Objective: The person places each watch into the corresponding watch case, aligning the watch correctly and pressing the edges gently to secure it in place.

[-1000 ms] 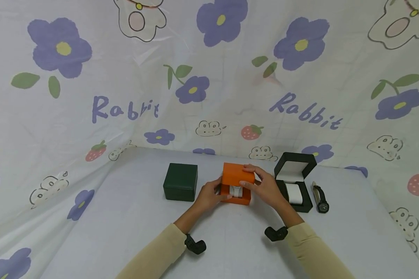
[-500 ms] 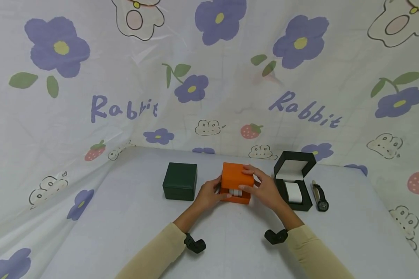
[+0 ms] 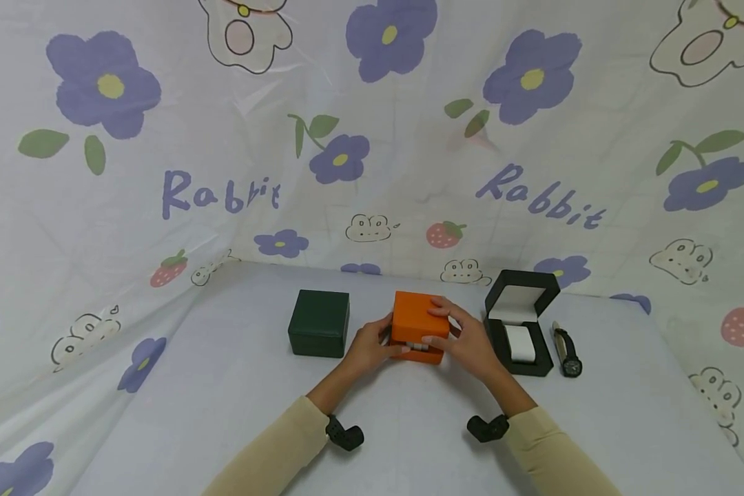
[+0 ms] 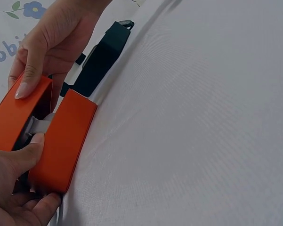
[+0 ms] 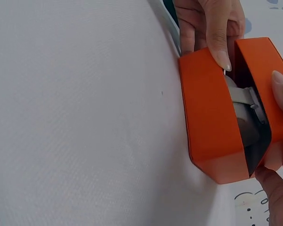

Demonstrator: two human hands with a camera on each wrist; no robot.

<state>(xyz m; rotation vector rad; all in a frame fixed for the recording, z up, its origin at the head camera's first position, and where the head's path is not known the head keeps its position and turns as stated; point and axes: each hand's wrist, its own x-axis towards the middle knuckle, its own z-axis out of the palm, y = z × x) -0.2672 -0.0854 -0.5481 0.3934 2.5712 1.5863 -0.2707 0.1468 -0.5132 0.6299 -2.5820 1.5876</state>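
Observation:
An orange watch box (image 3: 417, 318) stands partly closed on the table between both hands. My left hand (image 3: 367, 350) grips its base (image 5: 209, 108) at the left side, the thumb over the front rim. With thumb and fingers my right hand (image 3: 468, 341) holds the lid (image 5: 261, 61), tilted down over the base with a gap at the front. Through that gap shows a watch with a pale strap (image 5: 242, 95) round a light cushion. In the left wrist view the left thumb (image 4: 30, 153) lies at the base's rim, close to the strap.
A closed dark green box (image 3: 319, 324) stands to the left. On the right are an open black watch box (image 3: 542, 351) with a white cushion and a black watch (image 3: 570, 358) lying beside it. A patterned curtain (image 3: 372, 186) hangs behind the white table (image 3: 403, 441).
The right hand has brought the orange lid further down toward the base, narrowing the gap and hiding most of the watch. The left hand has stayed at the base.

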